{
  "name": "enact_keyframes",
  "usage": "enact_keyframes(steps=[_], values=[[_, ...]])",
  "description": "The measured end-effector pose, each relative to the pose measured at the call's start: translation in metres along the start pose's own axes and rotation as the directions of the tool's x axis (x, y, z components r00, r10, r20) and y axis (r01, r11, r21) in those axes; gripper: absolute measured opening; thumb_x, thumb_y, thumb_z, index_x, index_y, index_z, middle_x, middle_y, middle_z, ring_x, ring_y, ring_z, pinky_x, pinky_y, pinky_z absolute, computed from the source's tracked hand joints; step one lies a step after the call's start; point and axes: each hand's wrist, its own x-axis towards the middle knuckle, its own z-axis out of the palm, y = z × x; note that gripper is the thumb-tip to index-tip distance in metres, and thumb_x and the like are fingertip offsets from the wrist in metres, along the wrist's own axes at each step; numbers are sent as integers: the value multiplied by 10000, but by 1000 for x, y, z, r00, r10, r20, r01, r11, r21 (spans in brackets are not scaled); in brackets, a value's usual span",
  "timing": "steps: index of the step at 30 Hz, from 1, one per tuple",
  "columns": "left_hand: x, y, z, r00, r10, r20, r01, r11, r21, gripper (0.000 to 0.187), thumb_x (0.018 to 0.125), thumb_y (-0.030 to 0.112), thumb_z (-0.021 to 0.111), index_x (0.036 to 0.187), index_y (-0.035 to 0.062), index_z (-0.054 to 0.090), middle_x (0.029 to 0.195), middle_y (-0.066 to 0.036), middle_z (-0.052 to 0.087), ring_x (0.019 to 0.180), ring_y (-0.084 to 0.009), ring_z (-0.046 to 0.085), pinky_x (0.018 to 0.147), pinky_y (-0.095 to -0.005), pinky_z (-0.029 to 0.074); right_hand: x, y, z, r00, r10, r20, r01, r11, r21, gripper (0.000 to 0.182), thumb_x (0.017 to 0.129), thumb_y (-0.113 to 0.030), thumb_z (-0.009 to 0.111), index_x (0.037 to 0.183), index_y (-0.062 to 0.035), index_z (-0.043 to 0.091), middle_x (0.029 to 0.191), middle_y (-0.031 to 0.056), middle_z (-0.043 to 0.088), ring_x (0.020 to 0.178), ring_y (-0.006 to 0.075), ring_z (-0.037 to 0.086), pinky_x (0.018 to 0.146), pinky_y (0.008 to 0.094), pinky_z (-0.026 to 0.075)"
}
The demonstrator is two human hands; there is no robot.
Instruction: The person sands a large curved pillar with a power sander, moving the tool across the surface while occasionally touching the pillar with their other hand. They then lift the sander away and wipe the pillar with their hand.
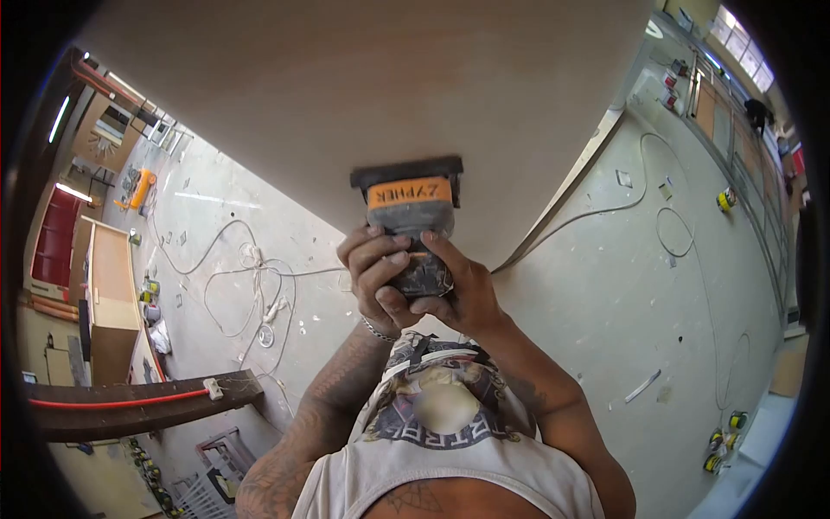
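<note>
1. Writing in dark capitals reads "ZYPHER", upside down, on the orange band of an orange-and-black handheld power sander (413, 221), just beyond the fingertips.
2. Letters on the white sleeveless shirt with a dark print (415, 463), below the fingers, are only partly legible.
3. Sander's body sits between the two hands, its wide black pad farther out than the fingers and apparently against a large, pale, flat panel (484, 95).
4. Left hand (373, 272) grasps the body's left side, fingers curled over it; a silver chain bracelet (378, 330) circles the wrist below.
5. Right hand (462, 290) grips the opposite side, index finger extended along the casing.
6. Box-like pale wooden cabinet (117, 303) stands well left of the fingers; its contents cannot be made out.
7. Loose white cable (259, 268) tangles on the grey floor (571, 329), left of the fingers.
</note>
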Motion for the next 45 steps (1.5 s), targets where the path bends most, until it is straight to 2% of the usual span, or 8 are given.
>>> enact_keyframes(steps=[15, 21, 26, 32, 38, 42, 43, 45], values=[[-89, -27, 24, 998, -56, -12, 54, 993, -100, 304, 1020, 311, 429, 1039, 124, 667, 1091, -98, 684, 1079, -316, 556, 1039, -557, 392, -71, 77, 21, 997, 74, -19, -75, 995, -69, 869, 855, -658, 635, 1464, -82, 403, 1138, 256, 680, 1022, 429, 703, 823, 447, 589], [-14, -2, 24, 999, 31, -25, -35, 984, -177, 242, 975, 280, 519, 1062, 143, 698, 1102, -60, 708, 1090, -298, 564, 1050, -538, 357, -38, 43, -6, 986, 4, -169, -13, 998, -55, 959, 844, -747, 580, 1468, -47, 376, 1080, 240, 701, 975, 380, 727, 785, 438, 597], [79, 31, 24, 996, 77, -39, -84, 967, -241, 244, 1011, 306, 512, 1047, 157, 701, 1074, -39, 719, 1107, -275, 601, 1065, -533, 336, 32, -37, -37, 961, -47, -273, 75, 993, 92, 879, 896, -673, 595, 1477, -54, 363, 1271, 185, 607, 1151, 291, 634, 964, 434, 524], [150, 61, 46, 985, 43, -167, -108, 908, -404, 227, 861, 326, 728, 1024, 168, 730, 1067, -16, 704, 1038, -235, 625, 1081, -500, 264, 70, -73, -70, 950, -73, -304, 92, 995, 48, 778, 940, -600, 571, 1476, -86, 339, 1304, 159, 567, 1185, 263, 597, 1006, 413, 495], [106, 48, 51, 993, -40, -110, -13, 897, -441, 255, 831, 379, 757, 1023, 212, 736, 1079, 15, 702, 1049, -204, 609, 1091, -503, 246, 43, -52, -77, 943, 111, -313, -99, 994, 54, 681, 984, -528, 547, 1475, -117, 314, 1337, 133, 527, 1219, 235, 559, 1047, 392, 467], [58, 35, 57, 999, -17, -51, -5, 916, -401, 260, 844, 376, 749, 1048, 217, 726, 1103, 26, 702, 1066, -192, 607, 1085, -512, 252, -5, -16, -77, 751, 623, -218, -306, 621, 721, 619, 1013, -479, 531, 1474, -138, 298, 1359, 116, 501, 1241, 216, 534, 1075, 378, 448], [45, 32, 59, 999, -15, -42, -3, 917, -398, 261, 840, 360, 754, 1054, 215, 717, 1107, 29, 699, 1070, -187, 615, 1077, -515, 260, -22, -4, -73, 744, 641, -188, -349, 614, 708, 604, 1021, -467, 527, 1474, -143, 294, 1364, 111, 494, 1247, 212, 528, 1082, 375, 443], [19, 22, 68, 1000, 2, -19, -9, 926, -377, 260, 842, 344, 751, 1066, 218, 707, 1118, 32, 697, 1074, -185, 619, 1069, -519, 267, -48, 15, -65, 902, 383, -200, -324, 905, 276, 722, 998, -524, 547, 1512, -127, 231, 1421, 150, 459, 1297, 255, 505, 1101, 418, 429]])
